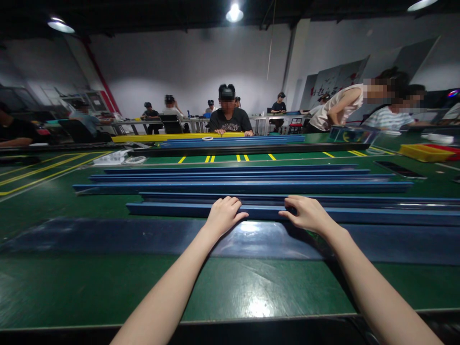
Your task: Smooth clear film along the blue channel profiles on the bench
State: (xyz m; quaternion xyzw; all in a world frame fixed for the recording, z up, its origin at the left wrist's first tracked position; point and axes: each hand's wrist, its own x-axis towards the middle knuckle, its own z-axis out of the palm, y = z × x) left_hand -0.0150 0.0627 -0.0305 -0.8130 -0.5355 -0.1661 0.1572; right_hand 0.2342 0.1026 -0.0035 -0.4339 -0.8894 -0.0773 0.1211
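A long blue channel profile [172,209] lies crosswise in front of me, its hollow facing up. My left hand [225,213] is closed on it, with the fingers over the channel and the thumb along its near wall. Farther right, my right hand [305,213] grips the same profile with curled fingers, thumb on the near side. The undersides of both hands' fingers are hidden. On my side of the profile, a flat, shiny translucent strip [108,237] stretches across the table under my forearms.
Several more blue profiles [244,187] lie parallel beyond. A dark phone [398,169] and a yellow tray [422,152] are at the right, a coiled white cable [135,160] at the left. Across the green table [230,282], a person [230,117] sits by a yellow profile [161,137].
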